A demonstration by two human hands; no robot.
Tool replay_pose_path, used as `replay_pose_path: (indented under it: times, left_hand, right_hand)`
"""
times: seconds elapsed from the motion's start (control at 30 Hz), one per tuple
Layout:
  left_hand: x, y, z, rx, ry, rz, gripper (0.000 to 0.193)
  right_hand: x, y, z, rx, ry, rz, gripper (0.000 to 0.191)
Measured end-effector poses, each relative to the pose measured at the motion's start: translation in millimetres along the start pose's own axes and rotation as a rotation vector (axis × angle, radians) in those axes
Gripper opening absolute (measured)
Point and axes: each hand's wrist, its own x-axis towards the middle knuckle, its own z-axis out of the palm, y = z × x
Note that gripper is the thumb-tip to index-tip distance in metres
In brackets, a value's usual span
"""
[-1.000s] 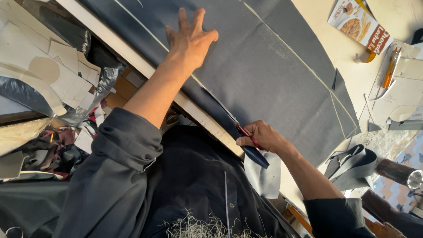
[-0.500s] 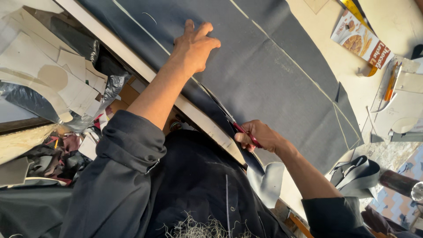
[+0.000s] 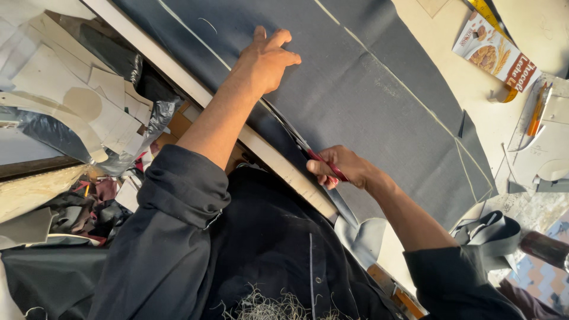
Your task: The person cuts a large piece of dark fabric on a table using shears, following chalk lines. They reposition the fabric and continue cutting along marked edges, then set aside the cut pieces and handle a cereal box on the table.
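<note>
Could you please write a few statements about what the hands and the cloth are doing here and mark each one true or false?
1. The left hand lies flat on the dark cloth. True.
2. The right hand grips red-handled scissors. True.
3. The cloth is bright yellow. False: it is dark grey with pale chalk lines.
4. Both hands rest on the printed packet. False: the packet lies apart on the table, untouched.
5. The scissors sit near the table edge closest to the person. True.
</note>
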Motion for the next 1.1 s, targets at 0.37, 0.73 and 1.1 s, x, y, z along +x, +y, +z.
replay_pose_path:
  times: [0.37,0.73,1.1]
  left_hand:
    - [9,-14,4,-0.038,-0.033,0.062,0.067]
    - [86,-190,-151,0.538,-0.188,-0.111,0.086]
    - [105,-211,-135,0.469,-0.133,-0.101,0.092]
  right_hand:
    - [0,-17,5,-0.273,0.083,0.039,0.048]
    - [15,-33,0,-0.306,0.107,0.144,0.053]
    - [49,-68,-7,0.012,-0.045,0.020,0.052]
